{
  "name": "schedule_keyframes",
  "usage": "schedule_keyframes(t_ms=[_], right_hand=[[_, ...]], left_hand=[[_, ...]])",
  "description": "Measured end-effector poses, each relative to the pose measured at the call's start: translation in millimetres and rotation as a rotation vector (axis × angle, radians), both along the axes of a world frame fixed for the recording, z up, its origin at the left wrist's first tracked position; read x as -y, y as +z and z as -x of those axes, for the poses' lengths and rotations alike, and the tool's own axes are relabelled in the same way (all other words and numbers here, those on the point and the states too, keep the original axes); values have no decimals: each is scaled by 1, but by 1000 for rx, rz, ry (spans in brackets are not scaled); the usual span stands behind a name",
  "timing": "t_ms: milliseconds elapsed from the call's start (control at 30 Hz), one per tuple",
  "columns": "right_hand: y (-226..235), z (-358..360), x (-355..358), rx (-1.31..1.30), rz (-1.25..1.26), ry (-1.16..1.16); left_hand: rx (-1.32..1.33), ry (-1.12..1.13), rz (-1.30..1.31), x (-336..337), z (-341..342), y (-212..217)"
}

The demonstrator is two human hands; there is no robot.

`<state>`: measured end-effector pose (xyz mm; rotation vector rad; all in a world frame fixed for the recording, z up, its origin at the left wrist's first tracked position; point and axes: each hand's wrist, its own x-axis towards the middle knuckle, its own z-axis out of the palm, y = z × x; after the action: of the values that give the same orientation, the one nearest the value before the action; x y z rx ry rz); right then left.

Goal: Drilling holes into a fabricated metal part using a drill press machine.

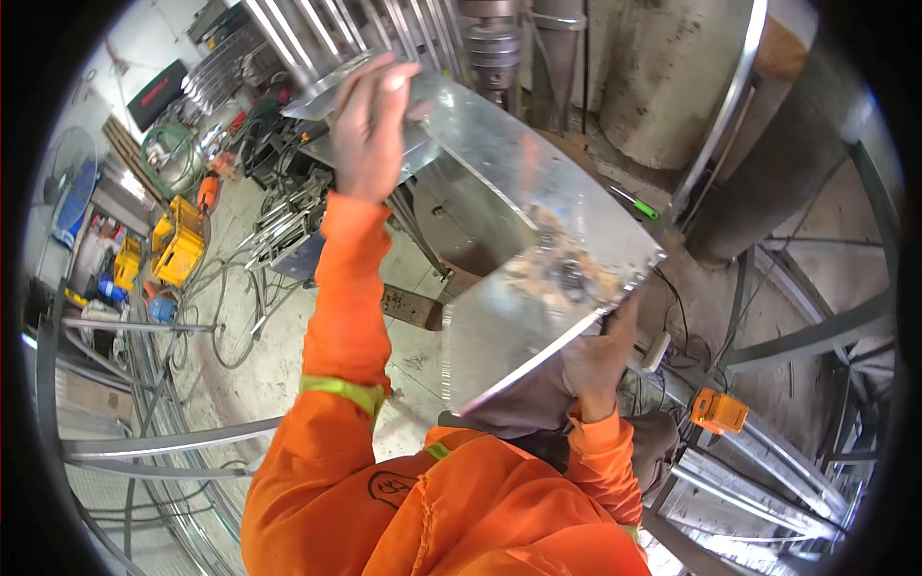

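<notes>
Left hand (373, 130) is up at the far left end of the bent metal sheet (499, 144), motion-blurred. Fingers extended, nearly straight, not curled around anything visible; they overlap the sheet's far end in view, can't tell if they touch it.

Right hand (597, 365) is at the sheet's near edge, just in from its right corner, reaching up from below. Most of its fingers are hidden by the sheet, so can't tell how far they close or how firm the hold is.

Sheet is silver, raised above the floor (415, 360), in front of the person's body. Two wide arms meet at the right corner, with an open gap between them. Brown and dark stain (569, 274) near that corner.

Drill chuck (495, 53) beyond the sheet's far edge, metal tubes (355, 29) left of it. Green-handled tool (634, 203) past the right corner. Yellow boxes (178, 242) toward the floor's left side. Orange tool (719, 411) by the metal bars (783, 461) on the right.
</notes>
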<state>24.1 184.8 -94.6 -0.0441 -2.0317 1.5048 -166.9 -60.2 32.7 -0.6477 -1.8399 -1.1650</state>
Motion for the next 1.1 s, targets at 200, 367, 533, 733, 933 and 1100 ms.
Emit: schedule_keyframes(t_ms=[200,367,533,733,933,1100], right_hand=[[-21,27,-45,89,577,102],[-136,19,-83,85,-142,-43],[-136,21,-64,155,-234,-57],[-38,-8,-22,31,270,246],[-24,0,-59,29,-112,287],[-16,40,-108,-44,293,626]], left_hand=[[-206,1,453,5,59,17],[193,-263,-140,-9,64,3],[150,-291,-317,-27,60,10],[328,-326,-352,-14,86,14],[363,-275,-28,4,112,27],[570,-398,-85,18,101,35]])
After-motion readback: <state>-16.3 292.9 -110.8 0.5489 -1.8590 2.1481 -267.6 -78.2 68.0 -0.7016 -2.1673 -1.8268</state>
